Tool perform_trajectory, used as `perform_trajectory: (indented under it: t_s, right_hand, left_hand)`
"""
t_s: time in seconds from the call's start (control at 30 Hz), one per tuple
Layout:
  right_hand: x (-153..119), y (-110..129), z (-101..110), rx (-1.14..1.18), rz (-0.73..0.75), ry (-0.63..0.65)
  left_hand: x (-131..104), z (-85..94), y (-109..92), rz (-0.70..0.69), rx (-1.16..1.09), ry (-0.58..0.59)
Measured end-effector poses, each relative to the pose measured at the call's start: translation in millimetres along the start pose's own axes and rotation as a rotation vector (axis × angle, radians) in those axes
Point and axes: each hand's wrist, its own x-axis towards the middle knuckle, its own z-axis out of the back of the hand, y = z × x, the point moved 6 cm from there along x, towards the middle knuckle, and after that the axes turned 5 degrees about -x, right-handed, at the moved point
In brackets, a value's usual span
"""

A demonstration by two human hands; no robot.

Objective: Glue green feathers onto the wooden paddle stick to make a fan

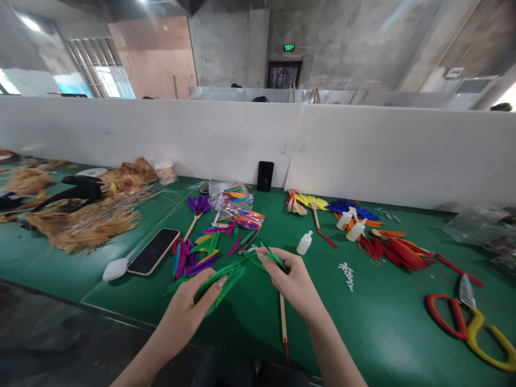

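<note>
Green feathers (226,284) fill my left hand (197,301), pinched as a bundle between thumb and fingers. My right hand (291,277) is closed on green feathers (274,259) too, its fingertips meeting the bundle's narrow ends; what exactly sits between those tips is too small to tell. Below my right hand lies a wooden stick (283,318) with a red cord at its lower end; its upper end is hidden. Left of the hands are loose purple, pink and green feathers (197,258). A small white bottle (305,243) stands just beyond my right hand.
A phone (153,251) and a white earbud case (115,269) lie left. Red-and-yellow scissors (467,317) rest at right. Small white beads (346,275), a yellow feather fan (310,200), red feathers (397,252) and straw-like fibre (86,228) are about. A white partition (201,134) borders the green table (374,322).
</note>
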Motion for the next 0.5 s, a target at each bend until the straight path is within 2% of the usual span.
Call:
perform_trajectory:
  t_s: [0.17, 0.5]
  right_hand:
    - [1.1, 2.6, 1.3, -0.043, 0.031, 0.003]
    - [1.7, 2.6, 1.9, -0.069, 0.057, -0.008]
  left_hand:
    - [-1.0, -8.2, -9.7, -0.113, 0.042, 0.091]
    - [-4.5, -16.8, -4.5, -0.133, 0.084, 0.120]
